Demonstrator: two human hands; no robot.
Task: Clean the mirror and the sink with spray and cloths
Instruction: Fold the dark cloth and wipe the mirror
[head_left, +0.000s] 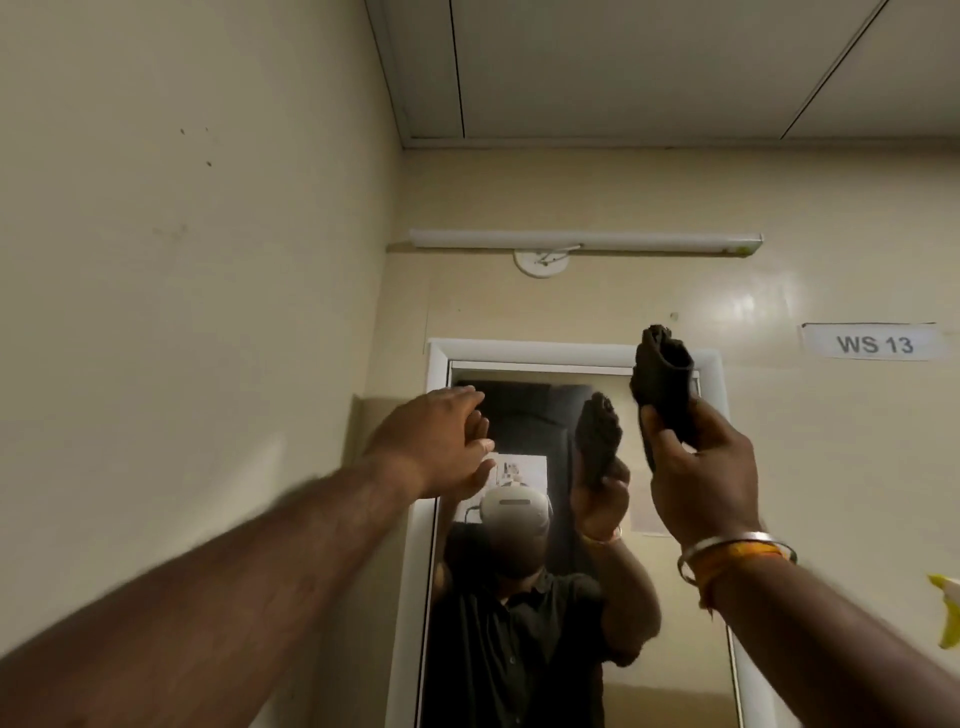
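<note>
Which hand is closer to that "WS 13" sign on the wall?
The right hand, holding the dark cloth, is nearer, below-left of the sign. The left hand is further left, at the mirror.

wall (571, 306): cream, carries everything in view
mirror (524, 644): white-framed, mounted low on it
tube light (584, 242): fixed above the mirror
label (875, 344): reads "WS 13", stuck at right

Cloth (665, 387): dark, matt, coarse-napped fabric, bunched. Mirror (519, 649): smooth, glossy glass in a white, smooth-finished frame (439, 358). Walls (208, 260): cream paint with a slight sheen, some small dark marks. Bangle (727, 545): polished, bright metal. Label (875, 343): white matt paper. Light fitting (582, 240): white, smooth housing, apparently plastic.
</note>
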